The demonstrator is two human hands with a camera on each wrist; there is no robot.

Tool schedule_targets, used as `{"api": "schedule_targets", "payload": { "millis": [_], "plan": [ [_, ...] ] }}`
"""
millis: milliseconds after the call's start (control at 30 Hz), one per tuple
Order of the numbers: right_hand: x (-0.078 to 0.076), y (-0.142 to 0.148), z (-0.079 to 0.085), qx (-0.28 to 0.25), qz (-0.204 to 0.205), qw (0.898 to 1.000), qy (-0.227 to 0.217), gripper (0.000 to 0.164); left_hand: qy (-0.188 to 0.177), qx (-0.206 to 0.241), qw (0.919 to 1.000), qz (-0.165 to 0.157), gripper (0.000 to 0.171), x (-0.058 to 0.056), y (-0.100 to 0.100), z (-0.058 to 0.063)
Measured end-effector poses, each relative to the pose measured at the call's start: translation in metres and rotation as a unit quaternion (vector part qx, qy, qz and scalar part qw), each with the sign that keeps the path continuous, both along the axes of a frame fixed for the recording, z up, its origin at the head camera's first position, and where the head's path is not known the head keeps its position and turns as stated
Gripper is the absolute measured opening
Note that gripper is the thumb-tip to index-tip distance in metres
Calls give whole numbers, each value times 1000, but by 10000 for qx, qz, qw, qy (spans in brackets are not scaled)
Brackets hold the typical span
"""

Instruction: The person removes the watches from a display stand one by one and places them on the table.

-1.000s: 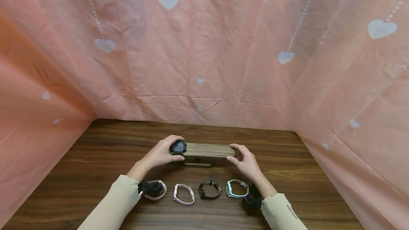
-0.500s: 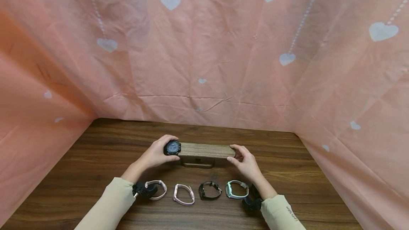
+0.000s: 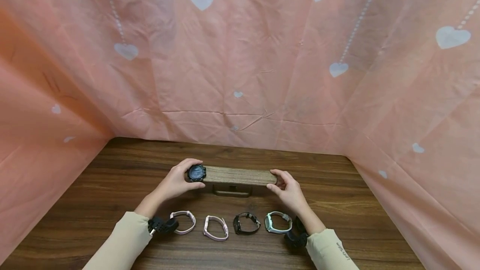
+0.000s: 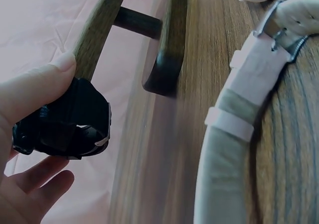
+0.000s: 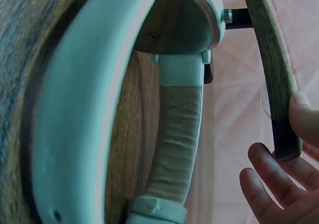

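Note:
My left hand [image 3: 175, 181] grips a black watch [image 3: 196, 173] with a round face, thumb on the near side and fingers on the far side. The watch sits at the left end of the wooden bar [image 3: 240, 175] of a T-shaped stand. In the left wrist view the strap of the black watch [image 4: 84, 107] forms a loop at the bar's end; how much of the bar lies inside it I cannot tell. At the bar's opposite end, my right hand [image 3: 289, 191] pinches the tip between thumb and fingers. Below the bar shows the stand's base [image 3: 232, 194].
In front of the stand several watches lie in a row: a pale pink one [image 3: 194, 222], another pink one [image 3: 216, 238], a black one [image 3: 237, 225] and a mint green one [image 3: 268, 222]. A pink curtain [image 3: 240, 74] with white hearts surrounds the brown wooden table [image 3: 337, 195].
My left hand has moved left along the bar with the black watch, so more of the bar's left part shows. The right hand and the stand have stayed in place.

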State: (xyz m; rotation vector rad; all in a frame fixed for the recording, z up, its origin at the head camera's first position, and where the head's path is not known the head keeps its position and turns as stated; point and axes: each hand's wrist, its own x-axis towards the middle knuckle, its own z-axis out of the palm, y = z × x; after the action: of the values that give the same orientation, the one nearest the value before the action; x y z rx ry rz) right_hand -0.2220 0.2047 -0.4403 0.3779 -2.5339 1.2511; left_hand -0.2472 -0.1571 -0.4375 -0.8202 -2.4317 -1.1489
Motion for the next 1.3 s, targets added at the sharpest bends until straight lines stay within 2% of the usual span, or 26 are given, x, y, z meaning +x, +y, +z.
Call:
{"api": "schedule_targets", "payload": {
  "millis": [467,733,967,1300],
  "plan": [
    [0,2,1,29,-8,10000,74,44,286,189,9989,326,67,11,-18,-7],
    [2,5,-1,25,-45,10000,14,44,23,253,9984,497,65,17,-24,-8],
    [3,2,1,4,-24,10000,21,45,61,201,9981,579,65,23,-33,-9],
    [0,-1,3,87,108,9999,104,45,-39,120,9962,865,63,36,-50,-11]
  ]
}}
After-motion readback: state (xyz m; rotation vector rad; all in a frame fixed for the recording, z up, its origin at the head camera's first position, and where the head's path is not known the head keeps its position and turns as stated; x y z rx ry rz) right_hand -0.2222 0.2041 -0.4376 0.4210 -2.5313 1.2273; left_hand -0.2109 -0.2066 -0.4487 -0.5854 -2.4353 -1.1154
